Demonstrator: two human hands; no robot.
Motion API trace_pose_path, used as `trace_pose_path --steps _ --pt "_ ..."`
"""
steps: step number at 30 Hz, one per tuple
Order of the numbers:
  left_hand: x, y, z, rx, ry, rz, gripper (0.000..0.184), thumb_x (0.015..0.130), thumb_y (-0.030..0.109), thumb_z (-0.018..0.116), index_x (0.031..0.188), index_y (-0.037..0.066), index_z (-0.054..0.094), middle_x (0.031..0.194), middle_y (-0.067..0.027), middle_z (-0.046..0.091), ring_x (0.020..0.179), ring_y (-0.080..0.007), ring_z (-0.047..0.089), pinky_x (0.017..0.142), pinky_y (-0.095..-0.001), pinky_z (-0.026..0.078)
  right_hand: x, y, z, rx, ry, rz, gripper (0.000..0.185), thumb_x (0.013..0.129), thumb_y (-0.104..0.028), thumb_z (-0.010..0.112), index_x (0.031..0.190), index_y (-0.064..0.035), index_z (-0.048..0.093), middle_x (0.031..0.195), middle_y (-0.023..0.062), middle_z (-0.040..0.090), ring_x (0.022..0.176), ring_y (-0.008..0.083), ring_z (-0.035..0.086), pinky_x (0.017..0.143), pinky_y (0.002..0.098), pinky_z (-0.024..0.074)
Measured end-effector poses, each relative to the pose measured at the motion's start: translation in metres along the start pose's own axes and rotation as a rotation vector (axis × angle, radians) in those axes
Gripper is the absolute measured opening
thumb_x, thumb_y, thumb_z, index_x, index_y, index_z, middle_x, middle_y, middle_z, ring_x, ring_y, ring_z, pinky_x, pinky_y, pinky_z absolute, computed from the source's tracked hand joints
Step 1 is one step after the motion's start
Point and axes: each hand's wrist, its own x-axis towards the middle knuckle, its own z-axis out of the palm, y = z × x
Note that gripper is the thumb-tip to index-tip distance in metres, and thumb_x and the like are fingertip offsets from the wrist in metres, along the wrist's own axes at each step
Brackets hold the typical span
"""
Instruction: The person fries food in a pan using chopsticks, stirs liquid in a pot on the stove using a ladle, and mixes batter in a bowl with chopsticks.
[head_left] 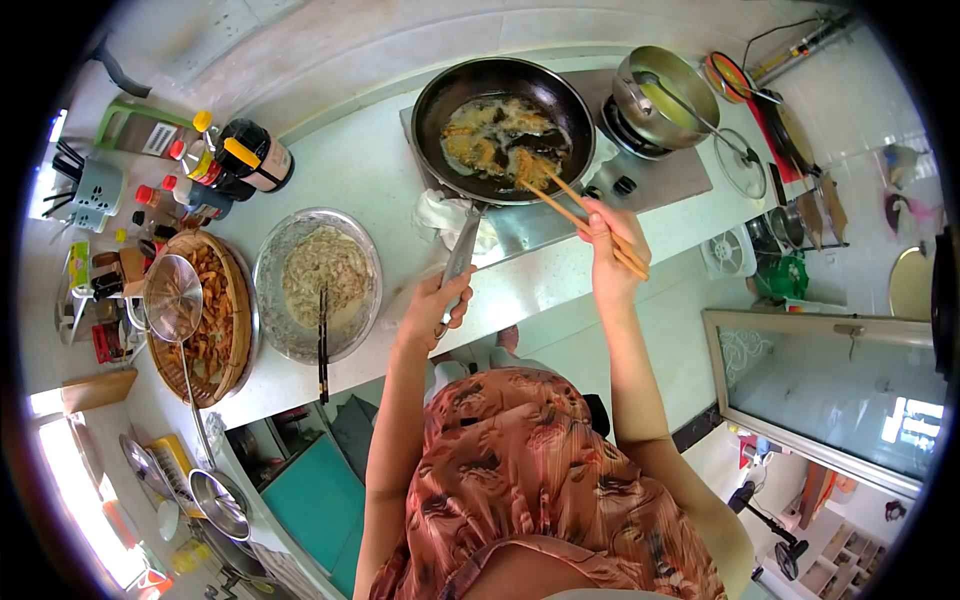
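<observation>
My left hand [437, 308] is closed round the grey handle [463, 250] of a dark frying pan [428, 137] on the stove. In my right hand [613, 250] is a pair of wooden chopsticks [572, 208], whose tips touch a browned piece of food [532, 168] at the pan's lower right. More browned pieces lie in bubbling oil further left and up in the pan. A crumpled white cloth [438, 215] lies beside the pan handle. To the left, a metal bowl [268, 285] holds pale batter mix, with dark chopsticks [323, 345] resting in it.
A wicker basket [243, 330] of fried pieces stands far left, with a wire strainer [172, 297] over it. Sauce bottles [255, 155] stand behind. Right of the pan are a steel pot [640, 95] with a ladle and a glass lid [740, 165].
</observation>
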Motion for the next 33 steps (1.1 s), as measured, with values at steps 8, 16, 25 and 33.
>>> trace_pose_path --steps 8,16,25,33 --pt "0.001 -0.001 0.001 -0.019 0.005 -0.002 0.041 0.088 0.019 0.057 0.119 -0.007 0.048 0.077 -0.0039 0.051 0.052 -0.0070 0.039 0.040 -0.0209 0.028 0.016 0.040 0.024 0.254 0.131 0.208 0.017 0.091 -0.009 0.055 0.099 0.0005 0.065 0.096 0.0088 0.060 0.079 0.0153 0.062 0.068 0.0258 0.0556" --pt "0.002 -0.002 -0.002 0.018 0.004 -0.022 0.043 0.088 0.021 0.057 0.121 -0.006 0.047 0.076 -0.0029 0.050 0.052 -0.0070 0.039 0.041 -0.0217 0.028 0.009 0.030 0.016 0.349 0.146 0.278 0.026 0.092 -0.016 0.053 0.107 0.0048 0.058 0.093 0.0128 0.062 0.078 0.0195 0.065 0.069 0.0273 0.0564" --pt "0.000 0.001 0.001 0.045 0.015 -0.017 0.040 0.088 0.021 0.057 0.119 -0.004 0.050 0.075 -0.0024 0.050 0.051 -0.0067 0.038 0.041 -0.0212 0.028 0.053 0.047 0.011 0.323 0.157 0.185 0.024 0.092 -0.016 0.054 0.104 0.0033 0.061 0.096 0.0090 0.060 0.078 0.0151 0.063 0.067 0.0249 0.0556" --pt "-0.001 0.002 0.000 0.054 0.018 -0.016 0.039 0.088 0.021 0.057 0.119 -0.003 0.051 0.077 -0.0029 0.050 0.053 -0.0066 0.039 0.042 -0.0210 0.029 0.094 0.100 0.018 0.323 0.218 0.152 0.021 0.090 -0.013 0.056 0.100 0.0042 0.063 0.096 0.0105 0.062 0.079 0.0162 0.063 0.065 0.0264 0.0572"
